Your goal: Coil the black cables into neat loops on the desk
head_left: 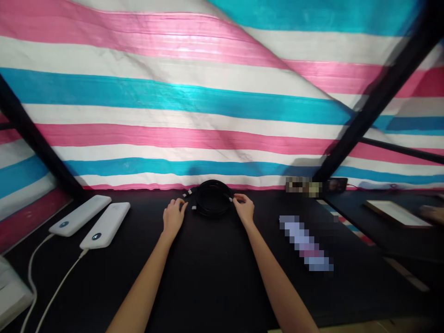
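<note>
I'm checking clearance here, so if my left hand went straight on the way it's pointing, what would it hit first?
Most likely the coiled black cable, at its white plug ends just beyond the left hand. Behind it hangs the striped tarp; depth there is hard to judge.

2 arms in shot, both bare fr. bottom edge to fingertips. L forearm: slim, smooth, narrows twd wrist. R forearm: same build. L hand bare, slender fingers. R hand bare too, knuckles visible. Wrists bare as well. Nails, finer detail too small to tell.
</note>
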Demonstrator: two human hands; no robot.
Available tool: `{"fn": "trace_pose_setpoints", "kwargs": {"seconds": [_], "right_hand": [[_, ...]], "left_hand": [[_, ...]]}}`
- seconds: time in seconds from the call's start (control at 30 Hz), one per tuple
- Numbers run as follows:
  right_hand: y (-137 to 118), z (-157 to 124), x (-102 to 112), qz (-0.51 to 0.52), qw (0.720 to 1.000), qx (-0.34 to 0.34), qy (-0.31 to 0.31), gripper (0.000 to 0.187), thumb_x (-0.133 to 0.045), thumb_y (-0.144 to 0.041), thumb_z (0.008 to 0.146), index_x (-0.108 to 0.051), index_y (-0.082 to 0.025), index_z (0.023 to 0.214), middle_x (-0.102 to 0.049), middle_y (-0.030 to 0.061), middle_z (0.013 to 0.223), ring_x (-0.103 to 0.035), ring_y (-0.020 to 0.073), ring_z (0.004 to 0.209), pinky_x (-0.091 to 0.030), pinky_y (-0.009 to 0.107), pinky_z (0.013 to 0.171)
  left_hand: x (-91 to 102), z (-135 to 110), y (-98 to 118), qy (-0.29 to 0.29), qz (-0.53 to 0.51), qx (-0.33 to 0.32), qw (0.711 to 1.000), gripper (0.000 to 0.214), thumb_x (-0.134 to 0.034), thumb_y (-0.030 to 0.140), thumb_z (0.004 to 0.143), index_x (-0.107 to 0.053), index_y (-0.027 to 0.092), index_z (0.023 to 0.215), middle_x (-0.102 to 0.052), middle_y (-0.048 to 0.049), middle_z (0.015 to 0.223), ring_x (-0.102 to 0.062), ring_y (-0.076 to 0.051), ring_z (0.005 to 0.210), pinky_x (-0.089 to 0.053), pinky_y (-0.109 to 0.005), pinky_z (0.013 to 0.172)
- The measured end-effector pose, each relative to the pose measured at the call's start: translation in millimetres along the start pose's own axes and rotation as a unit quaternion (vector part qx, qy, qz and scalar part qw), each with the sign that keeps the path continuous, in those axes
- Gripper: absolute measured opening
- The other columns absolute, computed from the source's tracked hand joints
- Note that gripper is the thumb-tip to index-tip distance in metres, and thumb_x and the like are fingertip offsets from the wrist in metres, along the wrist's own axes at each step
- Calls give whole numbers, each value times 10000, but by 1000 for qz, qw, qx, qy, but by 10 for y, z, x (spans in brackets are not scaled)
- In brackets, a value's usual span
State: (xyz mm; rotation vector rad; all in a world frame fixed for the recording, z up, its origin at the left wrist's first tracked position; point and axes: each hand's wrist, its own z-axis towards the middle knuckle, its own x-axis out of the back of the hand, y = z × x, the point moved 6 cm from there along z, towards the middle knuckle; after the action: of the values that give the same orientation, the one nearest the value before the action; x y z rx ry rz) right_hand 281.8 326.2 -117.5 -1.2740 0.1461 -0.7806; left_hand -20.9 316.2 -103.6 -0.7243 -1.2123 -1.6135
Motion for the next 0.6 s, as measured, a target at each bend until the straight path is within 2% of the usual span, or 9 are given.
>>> {"fn": "trace_pose_setpoints", "kwargs": {"seconds": [0.2,0.3,0.4,0.6], "right_hand": [[18,3,2,27,1000,10,6,266,-604,-358,662,-698,-190,846,-722,36,769,-525,128,464,-426,262,512],[28,6,11,42,999,12,12,266,-607,-369,674,-689,-182,844,-725,44,789,-509,120,446,-419,261,494],[24,6,27,57,998,17,23,248,-600,-367,694,-679,-171,825,-725,54,792,-550,134,501,-426,260,520],[39,13,27,81,996,19,31,289,-603,-410,701,-669,-155,819,-721,76,785,-596,161,571,-416,254,509]], "left_hand": [[37,7,-110,30,-90,59,994,227,-495,363,868,-680,241,915,-566,-29,999,-583,-144,784,-402,-240,613],[35,0,-119,40,-104,60,992,238,-477,348,875,-685,241,919,-566,-26,982,-584,-145,790,-409,-238,618],[28,-12,-118,47,-110,50,992,252,-463,349,877,-685,240,924,-564,-21,969,-580,-137,768,-410,-239,621],[41,-41,-110,46,-102,44,993,219,-531,394,825,-696,251,843,-546,-5,975,-576,-133,771,-393,-237,585]]}}
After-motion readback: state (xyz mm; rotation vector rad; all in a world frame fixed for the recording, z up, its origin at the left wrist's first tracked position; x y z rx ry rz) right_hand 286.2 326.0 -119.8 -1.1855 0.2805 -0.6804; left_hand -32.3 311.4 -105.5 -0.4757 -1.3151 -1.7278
